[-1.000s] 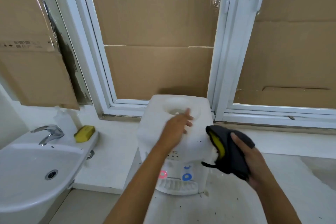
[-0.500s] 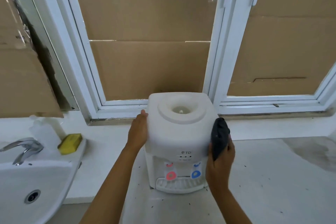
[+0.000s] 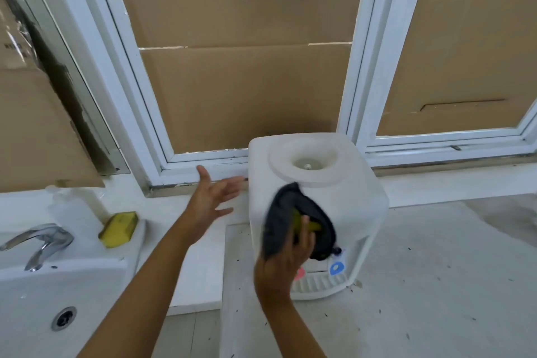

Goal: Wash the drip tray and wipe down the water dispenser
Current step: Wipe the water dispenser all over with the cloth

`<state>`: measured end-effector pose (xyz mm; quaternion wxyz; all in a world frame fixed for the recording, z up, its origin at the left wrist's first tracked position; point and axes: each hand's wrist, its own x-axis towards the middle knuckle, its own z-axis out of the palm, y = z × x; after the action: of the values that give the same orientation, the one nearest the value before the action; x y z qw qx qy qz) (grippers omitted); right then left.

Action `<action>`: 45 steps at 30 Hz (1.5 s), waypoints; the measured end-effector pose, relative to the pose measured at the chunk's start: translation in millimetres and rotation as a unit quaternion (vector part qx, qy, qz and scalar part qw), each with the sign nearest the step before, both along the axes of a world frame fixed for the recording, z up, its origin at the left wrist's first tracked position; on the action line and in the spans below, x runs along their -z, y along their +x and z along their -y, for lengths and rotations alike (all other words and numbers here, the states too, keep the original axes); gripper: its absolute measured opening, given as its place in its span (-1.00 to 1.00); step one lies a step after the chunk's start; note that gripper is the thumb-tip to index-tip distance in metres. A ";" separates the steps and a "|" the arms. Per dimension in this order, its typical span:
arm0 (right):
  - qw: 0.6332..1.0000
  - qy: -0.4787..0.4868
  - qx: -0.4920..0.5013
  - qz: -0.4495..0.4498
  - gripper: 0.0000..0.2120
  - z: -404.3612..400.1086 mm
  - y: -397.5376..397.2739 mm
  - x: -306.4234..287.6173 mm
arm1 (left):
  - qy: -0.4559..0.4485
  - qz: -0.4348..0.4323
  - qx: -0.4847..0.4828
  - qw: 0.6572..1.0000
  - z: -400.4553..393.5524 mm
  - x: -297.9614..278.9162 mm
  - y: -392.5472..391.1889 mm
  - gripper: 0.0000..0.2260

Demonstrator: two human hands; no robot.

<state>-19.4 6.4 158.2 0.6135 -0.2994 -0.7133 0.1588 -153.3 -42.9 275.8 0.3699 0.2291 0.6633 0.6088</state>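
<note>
A white tabletop water dispenser (image 3: 354,206) stands on the counter below the window, turned a little so its front faces lower right. Its slotted drip tray (image 3: 316,285) sits at the base under a red tap (image 3: 300,272) and a blue tap (image 3: 337,268). My right hand (image 3: 286,264) grips a dark grey cloth with a yellow inside (image 3: 293,218) and holds it against the dispenser's front left side. My left hand (image 3: 212,197) hovers spread open just left of the dispenser, touching nothing.
A white sink (image 3: 43,308) with a chrome tap (image 3: 40,241) fills the lower left. A yellow sponge (image 3: 119,228) and a clear bottle (image 3: 69,209) sit on its rim. Cardboard covers the window panes (image 3: 247,90). Dark specks litter the grey counter (image 3: 436,285).
My left hand has let go of the dispenser's left side and now hovers open. My right hand moved the cloth from the right side across to the front left. The dispenser looks rotated.
</note>
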 end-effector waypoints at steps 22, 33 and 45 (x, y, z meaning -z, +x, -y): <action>0.672 -0.656 -0.343 -0.009 -0.70 11.7 81.8 -134.2 | 0.082 0.021 -0.165 0.983 39.6 -2.8 -25.3 -0.25; 0.958 -0.204 -0.031 0.201 -0.90 -84.5 79.4 -153.6 | 0.054 0.029 -0.063 0.996 -16.9 -9.3 25.5 -0.38; 0.936 -0.065 -0.013 0.346 -0.73 -54.8 -7.9 -134.4 | 0.067 0.039 -0.118 0.990 -14.1 -5.9 14.8 -0.40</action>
<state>-27.3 61.2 292.6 0.3056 -0.3654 -0.8737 0.0989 -138.5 -28.8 281.7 0.3052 0.1489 0.6286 0.6997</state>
